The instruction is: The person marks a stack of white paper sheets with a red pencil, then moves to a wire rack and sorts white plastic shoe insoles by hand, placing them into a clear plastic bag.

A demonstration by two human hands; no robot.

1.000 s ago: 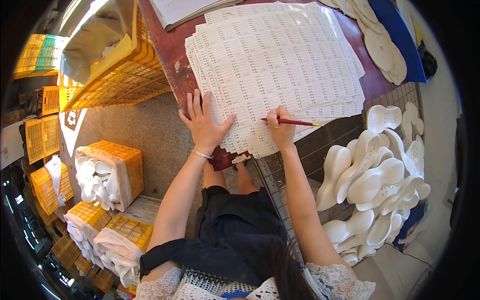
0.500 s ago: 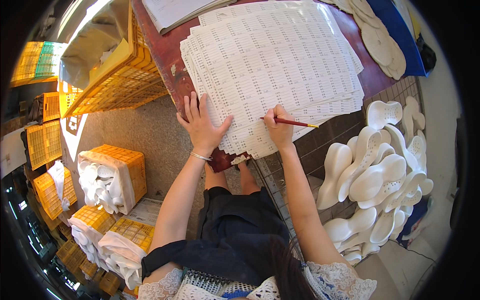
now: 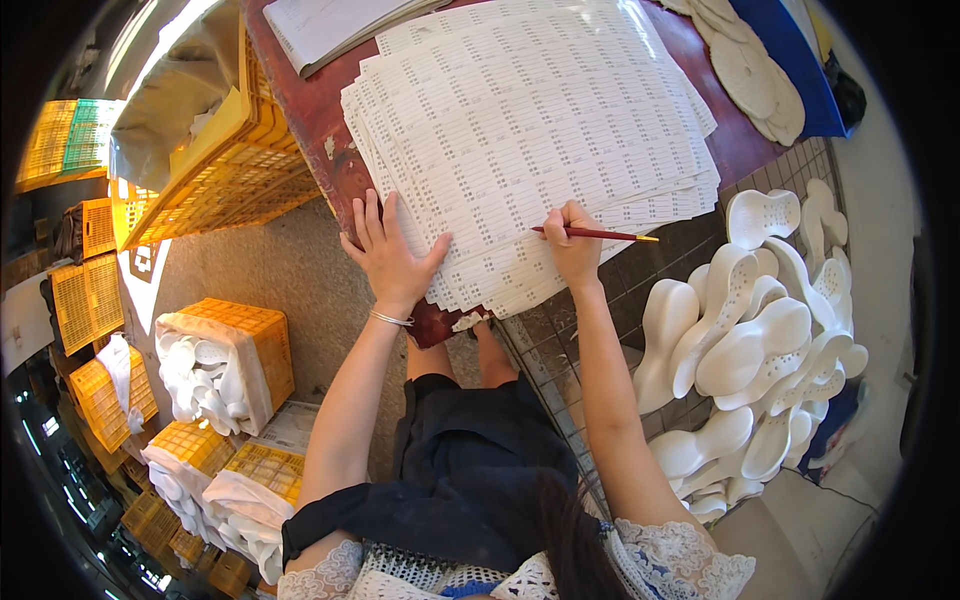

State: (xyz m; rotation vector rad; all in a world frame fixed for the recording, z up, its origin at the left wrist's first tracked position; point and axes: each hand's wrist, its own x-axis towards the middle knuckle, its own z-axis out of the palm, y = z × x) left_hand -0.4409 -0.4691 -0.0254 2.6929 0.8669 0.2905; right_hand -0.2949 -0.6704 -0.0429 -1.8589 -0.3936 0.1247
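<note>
A stack of white sheets [image 3: 530, 120], printed with rows of small boxed text, covers much of a dark red table [image 3: 330, 165]. My left hand [image 3: 393, 258] lies with fingers spread over the stack's lower left edge, its fingertips partly on the table and the thumb on the paper. A thin bracelet circles that wrist. Near the lower right part of the stack, my right hand [image 3: 573, 248] grips a slim dark red pen [image 3: 615, 235] with a gold end. The pen's dark point faces left, low over the top sheet; whether it touches the paper I cannot tell.
White shoe-sole-shaped pieces [image 3: 750, 340] are piled at right on a grid surface. Yellow crates [image 3: 250, 345] stand at left, several holding similar pieces. A larger yellow crate [image 3: 230, 170] adjoins the table. Papers [image 3: 340, 30] and flat beige pieces [image 3: 745, 70] lie on the table's far side.
The view has shifted a little, so the table and sheets appear further left. My right hand with the pen has moved rightward over the paper; my left hand keeps its place on the stack.
</note>
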